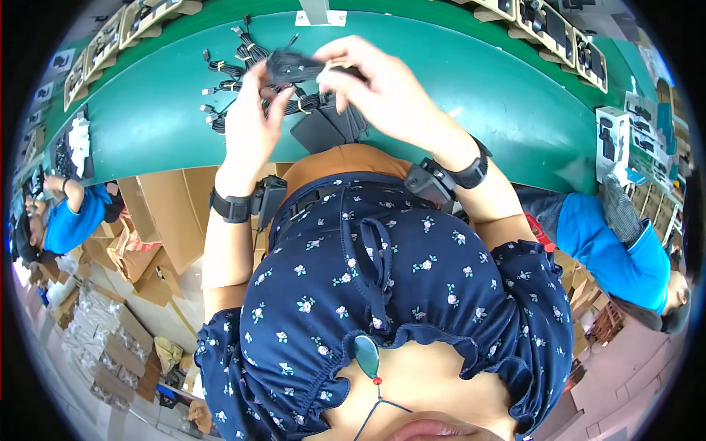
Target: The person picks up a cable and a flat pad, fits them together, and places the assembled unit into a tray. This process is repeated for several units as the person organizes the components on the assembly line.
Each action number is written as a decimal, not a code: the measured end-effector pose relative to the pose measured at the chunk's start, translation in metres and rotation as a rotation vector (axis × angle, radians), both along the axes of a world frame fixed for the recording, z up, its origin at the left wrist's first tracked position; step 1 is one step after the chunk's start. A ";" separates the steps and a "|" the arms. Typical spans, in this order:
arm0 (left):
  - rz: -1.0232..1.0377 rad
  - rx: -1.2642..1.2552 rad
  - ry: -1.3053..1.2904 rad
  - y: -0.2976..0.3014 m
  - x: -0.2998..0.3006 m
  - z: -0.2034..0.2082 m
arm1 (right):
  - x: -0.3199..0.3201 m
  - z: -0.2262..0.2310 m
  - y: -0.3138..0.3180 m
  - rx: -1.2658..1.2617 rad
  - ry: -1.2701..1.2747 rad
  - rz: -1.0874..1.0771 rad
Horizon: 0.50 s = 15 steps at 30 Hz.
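Above the green table, a coiled black cable (296, 67), slightly blurred, stretches between my two hands. My right hand (379, 88) pinches its right end, where a pale band shows at the fingertips. The fingers of my left hand (252, 114) curl round the left end, the thumb bent below it. Several bundled black cables (250, 53) with light ties lie on the table just beyond and left of my left hand. Below the held cable, near the table's front edge, sits a flat black object (316, 131) with more black cable beside it.
The green table (515, 117) curves across the view, with a metal post base (321, 18) at its far edge. Trays of dark parts (548, 29) stand beyond it. A white box (612, 140) is at the right. Cardboard boxes (173, 209) and co-workers in blue (610, 239) flank me.
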<state>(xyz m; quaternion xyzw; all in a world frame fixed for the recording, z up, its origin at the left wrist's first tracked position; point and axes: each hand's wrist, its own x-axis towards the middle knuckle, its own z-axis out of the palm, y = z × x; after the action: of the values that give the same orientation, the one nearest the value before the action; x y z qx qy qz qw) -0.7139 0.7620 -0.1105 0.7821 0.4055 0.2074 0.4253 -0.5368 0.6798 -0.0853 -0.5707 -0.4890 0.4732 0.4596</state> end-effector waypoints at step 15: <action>-0.227 -0.875 -0.449 -0.032 0.007 -0.036 | -0.017 -0.030 -0.005 0.377 -0.626 -0.139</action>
<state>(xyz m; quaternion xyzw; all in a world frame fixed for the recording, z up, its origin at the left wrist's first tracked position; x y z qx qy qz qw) -0.7073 0.7296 -0.1464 0.5059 0.2651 0.1336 0.8099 -0.5543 0.6751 -0.1155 -0.6249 -0.6446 0.1450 0.4159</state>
